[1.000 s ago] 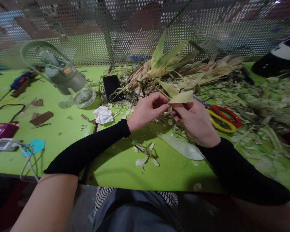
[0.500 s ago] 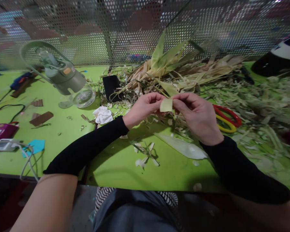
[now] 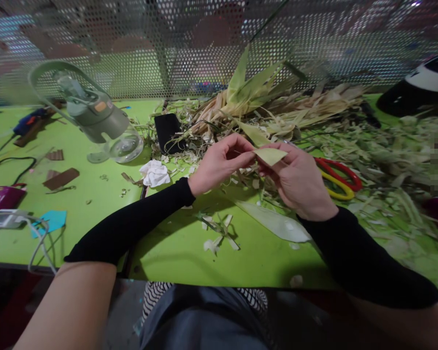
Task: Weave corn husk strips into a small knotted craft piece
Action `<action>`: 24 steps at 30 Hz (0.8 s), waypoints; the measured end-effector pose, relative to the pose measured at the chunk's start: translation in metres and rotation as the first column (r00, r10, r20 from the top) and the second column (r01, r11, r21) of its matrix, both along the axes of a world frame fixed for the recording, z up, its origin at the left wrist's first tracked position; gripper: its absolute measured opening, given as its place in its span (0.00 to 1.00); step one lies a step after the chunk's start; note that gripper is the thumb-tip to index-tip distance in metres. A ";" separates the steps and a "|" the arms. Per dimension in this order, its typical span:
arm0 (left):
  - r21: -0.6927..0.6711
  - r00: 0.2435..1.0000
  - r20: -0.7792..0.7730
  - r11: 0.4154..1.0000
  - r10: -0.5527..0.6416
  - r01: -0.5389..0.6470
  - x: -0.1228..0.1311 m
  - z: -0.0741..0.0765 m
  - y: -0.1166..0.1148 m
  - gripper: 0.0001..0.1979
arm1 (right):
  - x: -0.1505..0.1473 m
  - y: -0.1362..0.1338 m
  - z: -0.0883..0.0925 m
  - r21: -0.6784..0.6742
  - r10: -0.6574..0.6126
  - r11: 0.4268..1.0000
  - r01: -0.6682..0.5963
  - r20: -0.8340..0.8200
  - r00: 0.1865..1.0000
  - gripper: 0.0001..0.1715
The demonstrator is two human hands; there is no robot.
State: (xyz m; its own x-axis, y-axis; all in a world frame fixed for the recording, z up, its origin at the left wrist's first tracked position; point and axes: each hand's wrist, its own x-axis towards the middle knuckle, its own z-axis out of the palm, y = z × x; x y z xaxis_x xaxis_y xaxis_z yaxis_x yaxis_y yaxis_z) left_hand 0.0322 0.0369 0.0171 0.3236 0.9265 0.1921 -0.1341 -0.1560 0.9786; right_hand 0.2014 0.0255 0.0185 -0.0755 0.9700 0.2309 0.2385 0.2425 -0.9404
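Both of my hands meet above the middle of the green table (image 3: 95, 204). My left hand (image 3: 219, 163) pinches the near end of a small pale green strip of corn husk (image 3: 270, 155). My right hand (image 3: 299, 180) grips the same strip from below, fingers curled round it. The strip lies flat and points right, over my right hand's fingers. Behind my hands lies a heap of corn husks (image 3: 263, 104). Black sleeves cover both of my forearms.
Red and yellow scissors (image 3: 337, 177) lie just right of my right hand. A long pale leaf (image 3: 277, 224) and husk scraps (image 3: 219, 233) lie near the front edge. A clear jug with a grey-green lid (image 3: 95, 119), a black phone (image 3: 168, 130) and a crumpled tissue (image 3: 155, 172) are at the left. Perforated metal mesh (image 3: 138, 43) backs the table.
The husk strip was held out flat, then folded short between both hands' fingertips, and now lies flat again pointing right. My hands stayed in the same place.
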 end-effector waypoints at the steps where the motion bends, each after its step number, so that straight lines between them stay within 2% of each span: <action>1: 0.065 1.000 -0.018 0.998 0.020 -0.019 0.000 -0.001 -0.001 0.06 | -0.001 0.000 0.001 -0.054 0.014 0.998 -0.017 -0.055 0.998 0.10; 3: 0.217 0.996 -0.066 0.975 0.055 -0.039 -0.002 -0.007 0.000 0.06 | -0.003 -0.002 0.005 -0.140 0.021 0.989 -0.045 -0.170 0.985 0.07; 5: 0.410 0.987 -0.135 0.912 0.092 -0.029 -0.004 -0.015 0.003 0.06 | -0.004 -0.004 0.007 -0.207 0.010 0.976 -0.072 -0.285 0.958 0.07; 6: 0.515 0.977 -0.174 0.857 0.121 -0.015 -0.005 -0.020 0.006 0.07 | -0.004 -0.005 0.007 -0.232 0.009 0.969 -0.090 -0.329 0.944 0.07; 8: 0.711 0.954 -0.220 0.703 0.201 0.016 -0.007 -0.028 0.012 0.08 | -0.003 -0.006 0.006 -0.260 0.020 0.957 -0.126 -0.376 0.926 0.08; 10: 0.816 0.932 -0.232 0.577 0.279 0.031 -0.008 -0.034 0.016 0.09 | -0.002 -0.005 0.004 -0.281 0.032 0.947 -0.153 -0.390 0.920 0.08; 11: 0.841 0.922 -0.234 0.540 0.309 0.033 -0.008 -0.036 0.017 0.09 | -0.001 -0.005 0.003 -0.292 0.030 0.943 -0.157 -0.398 0.917 0.09; 13: 0.861 0.908 -0.239 0.508 0.344 0.034 -0.008 -0.036 0.017 0.08 | 0.001 -0.003 0.003 -0.318 0.012 0.935 -0.157 -0.414 0.910 0.08; 16: 0.845 0.905 -0.252 0.533 0.342 0.034 -0.009 -0.032 0.016 0.06 | 0.000 -0.003 0.005 -0.326 -0.013 0.935 -0.139 -0.423 0.906 0.07; 18: 0.805 0.920 -0.253 0.593 0.299 0.029 -0.009 -0.028 0.015 0.06 | -0.002 -0.004 0.008 -0.316 -0.011 0.940 -0.128 -0.404 0.915 0.05; 21: 0.644 0.962 -0.209 0.765 0.175 0.001 -0.007 -0.022 0.013 0.06 | -0.005 -0.007 0.010 -0.273 0.003 0.956 -0.108 -0.359 0.933 0.05; 24: 0.319 0.996 -0.084 0.948 0.030 -0.002 -0.004 -0.016 0.011 0.05 | -0.005 -0.009 0.008 -0.178 0.007 0.982 -0.065 -0.310 0.951 0.10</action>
